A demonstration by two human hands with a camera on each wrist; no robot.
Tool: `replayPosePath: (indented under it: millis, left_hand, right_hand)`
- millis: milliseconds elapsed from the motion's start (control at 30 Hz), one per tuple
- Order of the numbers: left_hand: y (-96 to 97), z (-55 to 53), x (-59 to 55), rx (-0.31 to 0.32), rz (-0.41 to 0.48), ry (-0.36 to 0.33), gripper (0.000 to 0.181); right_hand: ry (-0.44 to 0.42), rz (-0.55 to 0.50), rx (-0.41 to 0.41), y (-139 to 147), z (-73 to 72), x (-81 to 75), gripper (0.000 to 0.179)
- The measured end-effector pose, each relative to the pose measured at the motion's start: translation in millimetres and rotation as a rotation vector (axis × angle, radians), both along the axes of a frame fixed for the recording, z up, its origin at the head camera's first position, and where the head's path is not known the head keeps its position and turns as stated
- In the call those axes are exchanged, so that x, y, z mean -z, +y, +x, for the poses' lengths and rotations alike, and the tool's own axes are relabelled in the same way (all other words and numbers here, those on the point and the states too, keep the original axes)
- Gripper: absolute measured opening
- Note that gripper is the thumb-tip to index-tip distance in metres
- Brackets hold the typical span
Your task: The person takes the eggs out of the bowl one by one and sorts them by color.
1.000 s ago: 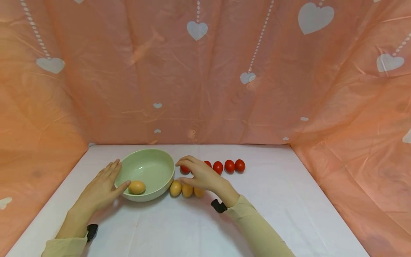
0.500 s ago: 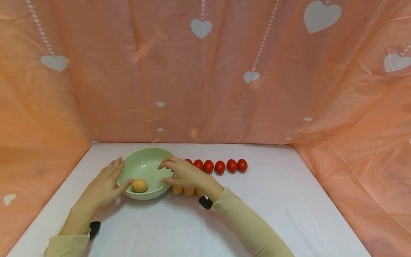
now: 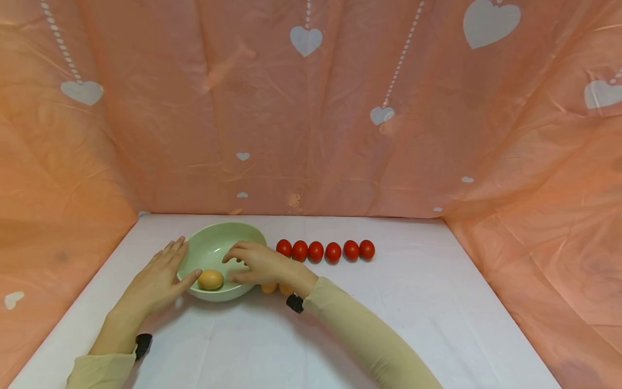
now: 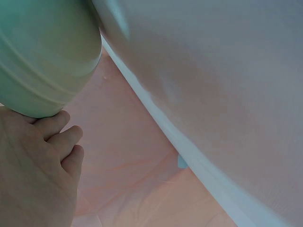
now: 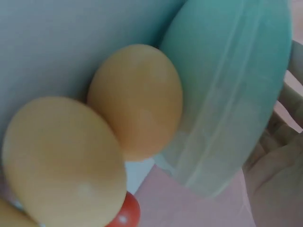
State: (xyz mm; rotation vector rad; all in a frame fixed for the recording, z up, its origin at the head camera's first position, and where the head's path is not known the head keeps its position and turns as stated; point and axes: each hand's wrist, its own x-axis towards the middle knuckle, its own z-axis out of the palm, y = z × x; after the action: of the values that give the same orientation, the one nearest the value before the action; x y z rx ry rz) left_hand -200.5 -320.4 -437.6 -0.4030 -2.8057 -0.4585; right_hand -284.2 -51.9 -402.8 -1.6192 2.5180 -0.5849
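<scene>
A pale green bowl (image 3: 228, 240) stands on the left of the table with one brown egg (image 3: 210, 280) inside. My left hand (image 3: 155, 278) rests against the bowl's left side, fingers stretched out and thumb over the rim by the egg. In the left wrist view, the fingertips of this left hand (image 4: 42, 156) touch the bowl's outer wall (image 4: 52, 56). Over the bowl's right part hangs my right hand (image 3: 259, 265), fingers loosely bent, nothing visible between them and the thumb. Below its wrist, more eggs (image 5: 137, 101) sit outside the bowl, partly hidden in the head view.
Several red cherry tomatoes (image 3: 316, 252) lie in a row right of the bowl, behind the eggs. The white table (image 3: 413, 302) is enclosed at the back and sides by an orange-pink curtain (image 3: 340, 162) with pale hearts.
My right hand has moved left from above the eggs and tomatoes to over the bowl, uncovering the tomato row. The left hand stays at the bowl. The head view has shifted slightly.
</scene>
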Motion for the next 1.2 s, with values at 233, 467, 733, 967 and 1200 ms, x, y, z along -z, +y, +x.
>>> replayPosePath:
  millis: [233,467,733,967,1200]
  left_hand:
    - [-0.4,0.4,-0.8,0.001,0.009,-0.019,0.086]
    - [-1.0,0.3,0.8,0.006,0.006,-0.004,0.085]
    - [-0.1,0.5,-1.7,0.001,0.007,-0.026,0.086]
    - [1.0,0.3,-1.3,0.001,0.015,-0.058,0.086]
    - [-0.9,0.8,-0.1,-0.008,0.010,-0.050,0.086]
  right_hand:
    - [-0.038,0.046,-0.014,-15,-6.1,2.1,0.039]
    - [-0.029,0.100,-0.019,-30,-14.9,5.1,0.038]
    - [-0.097,0.161,-0.021,-43,-20.2,5.2,0.042]
    - [-0.165,0.181,-0.032,-48,-21.2,8.9,0.047]
    - [-0.211,0.179,-0.080,-51,-20.0,10.2,0.051]
